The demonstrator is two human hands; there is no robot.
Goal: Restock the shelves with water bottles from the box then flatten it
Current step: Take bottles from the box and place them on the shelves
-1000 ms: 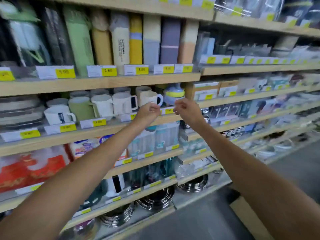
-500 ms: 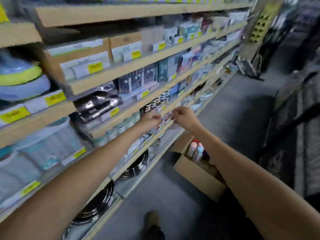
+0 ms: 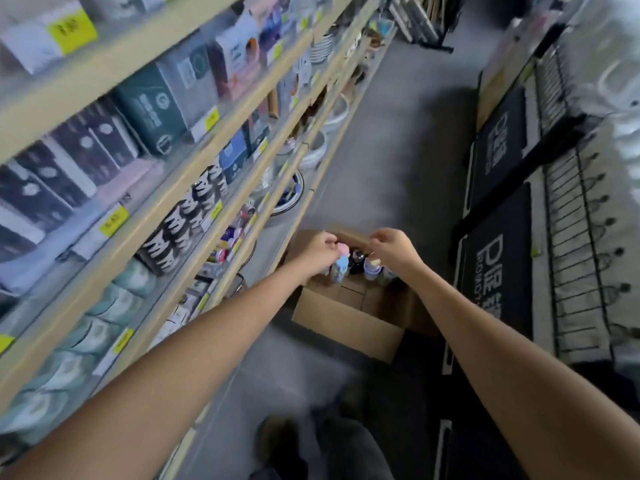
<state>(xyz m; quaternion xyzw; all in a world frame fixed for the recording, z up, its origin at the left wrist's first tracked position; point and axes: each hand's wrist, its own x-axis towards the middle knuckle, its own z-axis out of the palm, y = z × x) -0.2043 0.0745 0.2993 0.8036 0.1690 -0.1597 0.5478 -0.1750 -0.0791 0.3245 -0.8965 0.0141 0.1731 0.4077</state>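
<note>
The hands are brought down from the shelves [image 3: 104, 64], now to their left, to the open cardboard box [image 3: 346, 323] beneath them; another pick-up is judged to be starting. A few upright, pastel-capped water bottles [image 3: 341, 268] are clustered just under the left hand [image 3: 320, 249] and right hand [image 3: 394, 251]. Fingers are curled, but it cannot be told whether anything is gripped.

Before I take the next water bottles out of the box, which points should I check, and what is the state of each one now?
1. Cardboard box open on the floor: ok.
2. Water bottles stand upright inside: ok.
3. Left hand at the pink-capped bottle: ok.
4. Right hand above the pale bottle: ok.
5. Firm grip on either bottle: cannot tell, the picture is blurred.
6. Free place on the shelves: cannot tell.
</note>
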